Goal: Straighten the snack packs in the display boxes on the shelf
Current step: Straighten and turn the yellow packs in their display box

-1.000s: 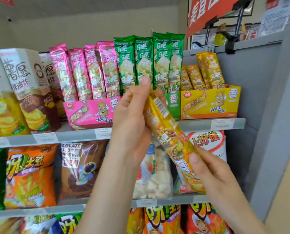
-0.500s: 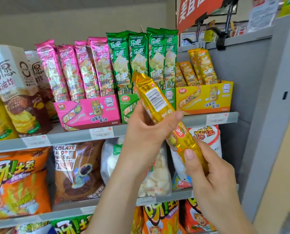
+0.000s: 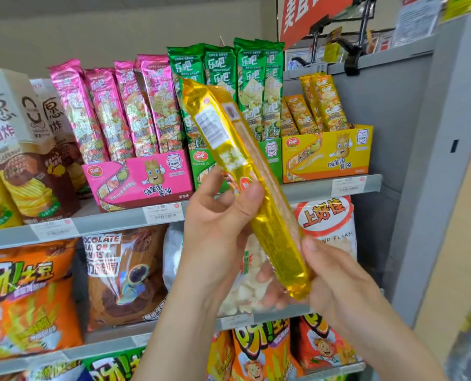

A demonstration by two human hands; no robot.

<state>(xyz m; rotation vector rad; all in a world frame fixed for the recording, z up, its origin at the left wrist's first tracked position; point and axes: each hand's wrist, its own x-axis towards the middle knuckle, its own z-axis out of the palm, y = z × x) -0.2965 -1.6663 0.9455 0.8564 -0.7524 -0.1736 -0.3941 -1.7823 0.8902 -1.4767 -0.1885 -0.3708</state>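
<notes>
A long yellow snack pack point(image 3: 245, 171) is held up in front of the shelf, tilted with its top to the left and its back label toward me. My left hand point(image 3: 218, 215) grips its middle, thumb across the front. My right hand point(image 3: 330, 273) holds its lower end. Behind it on the upper shelf stand three display boxes: a pink box point(image 3: 138, 180) with pink packs, a green box point(image 3: 204, 169) with green packs, and a yellow box point(image 3: 327, 152) at the right with a few yellow packs leaning unevenly.
Tall brown chip boxes point(image 3: 28, 149) stand left of the pink box. Bags of chips and shrimp flakes point(image 3: 327, 221) fill the lower shelves. A grey shelf side panel point(image 3: 432, 160) closes the right end. The shelf edge point(image 3: 308, 191) carries price tags.
The yellow pack has been raised and turned so its back seam faces me. Both hands moved up with it, my right hand sliding to its bottom end.
</notes>
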